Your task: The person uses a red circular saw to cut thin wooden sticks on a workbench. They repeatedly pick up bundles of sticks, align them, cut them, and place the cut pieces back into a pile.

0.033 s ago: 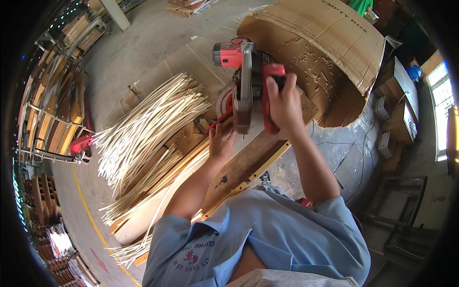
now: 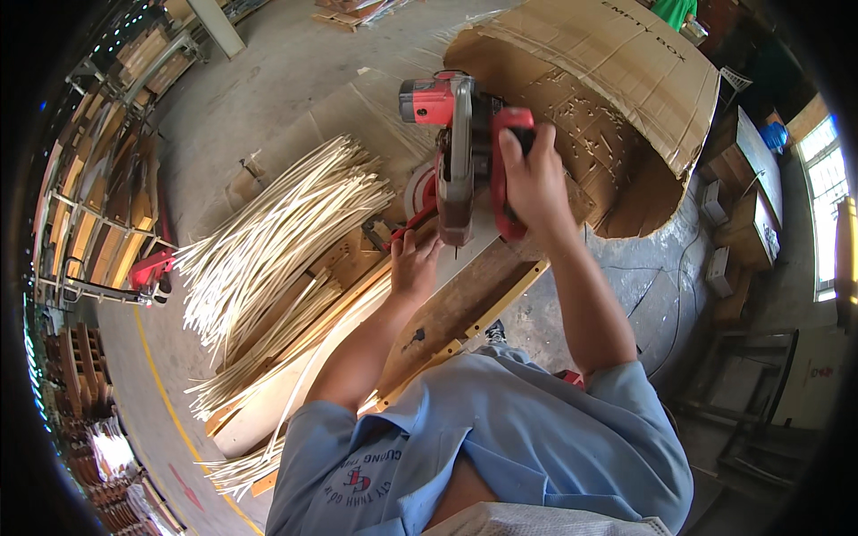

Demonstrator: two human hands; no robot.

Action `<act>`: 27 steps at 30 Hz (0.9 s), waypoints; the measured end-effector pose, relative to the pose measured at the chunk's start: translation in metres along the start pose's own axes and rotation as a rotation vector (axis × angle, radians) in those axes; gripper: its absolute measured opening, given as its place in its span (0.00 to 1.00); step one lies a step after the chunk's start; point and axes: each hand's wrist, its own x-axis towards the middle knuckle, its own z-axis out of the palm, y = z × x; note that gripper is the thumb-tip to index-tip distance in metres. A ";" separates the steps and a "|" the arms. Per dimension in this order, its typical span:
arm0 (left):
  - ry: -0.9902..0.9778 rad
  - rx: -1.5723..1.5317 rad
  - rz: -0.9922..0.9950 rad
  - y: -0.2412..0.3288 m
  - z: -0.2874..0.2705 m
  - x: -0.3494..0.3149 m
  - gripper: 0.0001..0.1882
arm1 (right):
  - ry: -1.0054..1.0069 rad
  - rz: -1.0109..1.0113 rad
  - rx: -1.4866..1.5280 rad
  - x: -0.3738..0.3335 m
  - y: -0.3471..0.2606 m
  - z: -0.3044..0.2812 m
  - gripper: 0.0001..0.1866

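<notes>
A red and black miter saw (image 2: 458, 165) stands at the centre on a wooden bench (image 2: 447, 308). My right hand (image 2: 538, 183) is wrapped round its red handle. To the left of the saw head, my left hand (image 2: 416, 268) rests at the red fence with its fingers curled and pressed down. What lies beneath those fingertips is hidden. Thin pale strips (image 2: 362, 308) run along the bench beside my left forearm toward the saw. A large pile of such strips (image 2: 281, 237) lies to the left of the bench.
A big open cardboard box (image 2: 643, 80) lies beyond the saw, with small offcuts inside. At the far left stands a rack of wooden boards (image 2: 103, 183). Cables (image 2: 675, 313) cross the floor on the right, near wooden cabinets (image 2: 751, 179). A person in green (image 2: 675, 11) is at the far top.
My right hand and the saw handle have shifted very slightly. The left hand stays in the same place.
</notes>
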 end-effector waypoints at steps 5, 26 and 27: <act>-0.059 -0.031 0.010 -0.005 -0.002 0.007 0.20 | -0.092 0.136 -0.067 0.101 -0.019 -0.008 0.39; 0.002 -0.153 -0.031 -0.005 -0.002 0.000 0.15 | -0.402 -0.834 -0.036 -0.120 0.107 0.096 0.17; 0.012 -0.132 -0.018 -0.005 -0.005 0.003 0.13 | -0.394 -0.874 -0.085 -0.116 0.109 0.101 0.19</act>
